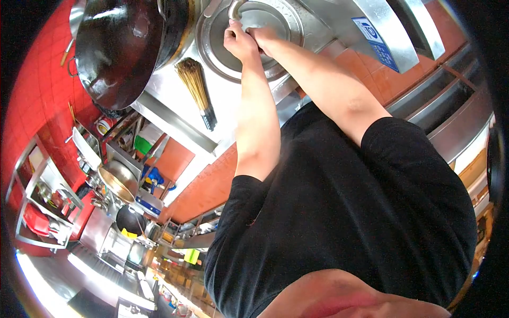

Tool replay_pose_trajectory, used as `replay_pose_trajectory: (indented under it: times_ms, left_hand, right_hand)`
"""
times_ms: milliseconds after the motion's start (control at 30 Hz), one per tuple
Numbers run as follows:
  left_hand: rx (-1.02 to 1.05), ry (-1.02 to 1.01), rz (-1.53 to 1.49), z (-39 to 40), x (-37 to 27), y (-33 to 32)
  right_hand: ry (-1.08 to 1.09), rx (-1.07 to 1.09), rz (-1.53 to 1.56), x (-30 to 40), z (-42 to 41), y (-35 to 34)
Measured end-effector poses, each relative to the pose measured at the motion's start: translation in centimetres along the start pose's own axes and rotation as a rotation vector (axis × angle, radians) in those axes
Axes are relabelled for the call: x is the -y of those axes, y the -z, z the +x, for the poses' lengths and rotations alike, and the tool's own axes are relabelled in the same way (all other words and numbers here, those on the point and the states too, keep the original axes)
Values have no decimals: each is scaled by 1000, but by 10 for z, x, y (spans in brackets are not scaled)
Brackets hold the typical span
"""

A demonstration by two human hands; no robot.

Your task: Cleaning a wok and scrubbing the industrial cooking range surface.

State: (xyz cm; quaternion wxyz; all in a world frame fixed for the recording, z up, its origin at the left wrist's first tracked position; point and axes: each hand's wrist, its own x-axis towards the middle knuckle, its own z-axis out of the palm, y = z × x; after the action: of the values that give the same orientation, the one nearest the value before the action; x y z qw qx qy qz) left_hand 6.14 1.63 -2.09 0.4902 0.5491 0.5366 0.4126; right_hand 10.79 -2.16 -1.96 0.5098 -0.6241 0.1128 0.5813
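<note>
My left hand [239, 39] and my right hand [263, 39] are close together over a round metal basin [296, 31], near the end of a curved metal spout [236, 7]. The fingers of both hands are curled, and whether anything is between them is hidden. Left of the basin, a bamboo-strand wok brush [191, 81] with a dark handle end lies on the steel worktop [220, 107]. Further left, a large dark wok [119, 47] leans tilted over a round burner ring [179, 35].
A steel edge [179, 127] borders the worktop. At left are a rack with a metal pan [117, 181] and another dark wok [131, 220]. A steel unit with a blue-and-white sticker [373, 43] stands at upper right, above orange floor tiles [366, 75]. Steel channels [437, 95] run at right.
</note>
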Motion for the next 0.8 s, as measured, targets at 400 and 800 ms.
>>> replay_pose_trajectory:
  times_ms: [400,800]
  left_hand:
    - [-230,639,-211,-13,-4,11]
    - [-247,637,-187,0,6,8]
  right_hand:
    - [158,-82,-784,-15,0,11]
    - [725,-132,-903,-7,1,16]
